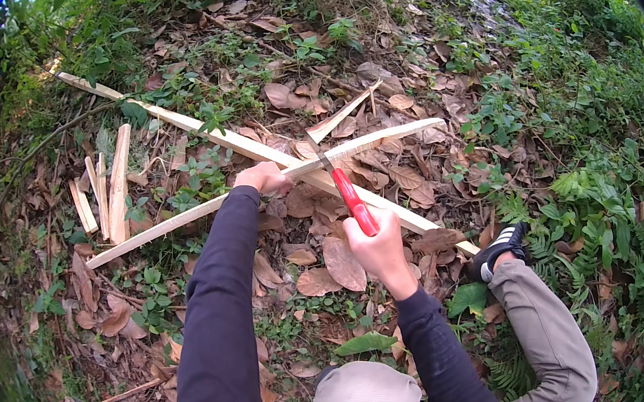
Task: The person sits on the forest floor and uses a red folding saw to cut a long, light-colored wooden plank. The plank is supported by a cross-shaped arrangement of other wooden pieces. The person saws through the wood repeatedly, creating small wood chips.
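Red-handled tool (349,196) in right fingers (390,233); left fingers (274,179) gripping wood strip (390,136).

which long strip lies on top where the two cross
The strip in the left grip, slanting up rightward; the other long strip, slanting down, passes beneath.

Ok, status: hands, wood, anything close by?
Left hand gripping strip. Right hand holding red tool, blade at strip. Plank under strip; dry leaves around.
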Motion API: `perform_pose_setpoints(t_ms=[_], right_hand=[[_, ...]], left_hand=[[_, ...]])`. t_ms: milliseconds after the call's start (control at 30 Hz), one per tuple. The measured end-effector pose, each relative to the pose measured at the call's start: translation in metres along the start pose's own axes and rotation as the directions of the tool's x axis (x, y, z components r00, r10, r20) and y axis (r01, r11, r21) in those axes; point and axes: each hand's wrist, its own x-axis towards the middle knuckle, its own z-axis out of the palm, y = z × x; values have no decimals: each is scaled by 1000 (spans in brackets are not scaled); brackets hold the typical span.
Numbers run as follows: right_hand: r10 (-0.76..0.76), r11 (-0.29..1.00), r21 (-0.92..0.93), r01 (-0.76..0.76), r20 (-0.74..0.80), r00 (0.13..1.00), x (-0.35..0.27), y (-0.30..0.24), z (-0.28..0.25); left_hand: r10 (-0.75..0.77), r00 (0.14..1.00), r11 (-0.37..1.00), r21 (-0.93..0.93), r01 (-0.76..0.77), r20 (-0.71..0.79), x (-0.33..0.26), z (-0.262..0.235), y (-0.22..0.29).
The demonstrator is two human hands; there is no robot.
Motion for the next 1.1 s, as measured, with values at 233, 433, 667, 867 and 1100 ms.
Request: perform_pose_setpoints(t_ms=[233, 433, 667, 867, 1100], right_hand=[[77, 989, 124, -80, 29, 997, -70, -23, -42], [67, 988, 139, -73, 46, 997, -12, -4, -14], [52, 997, 53, -51, -8, 999, -22, 0, -14], [92, 983, 157, -98, 44, 995, -48, -35, -34], [64, 986, 154, -60, -19, 998, 9, -8, -39]], left_hand=[[-32, 999, 999, 8, 32, -13, -4, -4, 9], [22, 1000, 999, -38, -22, 14, 9, 4, -34], [-23, 1000, 1000, 15, 24, -11, -2, -4, 9], [-3, 997, 999, 45, 6, -71, -15, -6, 10], [-2, 1000, 999, -38, 1, -17, -2, -13, 14]])
